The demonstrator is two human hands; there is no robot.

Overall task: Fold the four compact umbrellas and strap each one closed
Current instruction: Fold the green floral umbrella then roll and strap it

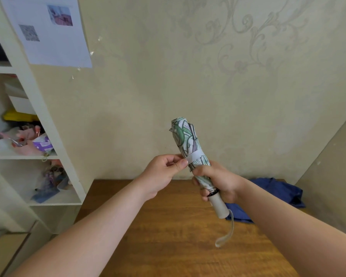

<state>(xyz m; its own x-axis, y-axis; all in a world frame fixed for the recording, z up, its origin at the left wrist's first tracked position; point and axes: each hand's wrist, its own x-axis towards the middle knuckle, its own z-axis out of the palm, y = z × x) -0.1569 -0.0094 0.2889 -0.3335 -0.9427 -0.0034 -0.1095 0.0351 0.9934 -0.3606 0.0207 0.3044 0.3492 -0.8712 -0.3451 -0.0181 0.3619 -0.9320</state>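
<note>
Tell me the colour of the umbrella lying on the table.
Dark blue umbrella, seen in the head view, behind the right hand.

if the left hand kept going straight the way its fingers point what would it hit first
Probably the floral umbrella itself: the left hand already pinches its strap, pointing right toward the rolled canopy held by the right hand.

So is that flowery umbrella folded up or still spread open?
Folded: the flowery umbrella is rolled into a tight bundle, with a white strap wrapped round it. Whether the strap is fastened, cannot tell.
</note>
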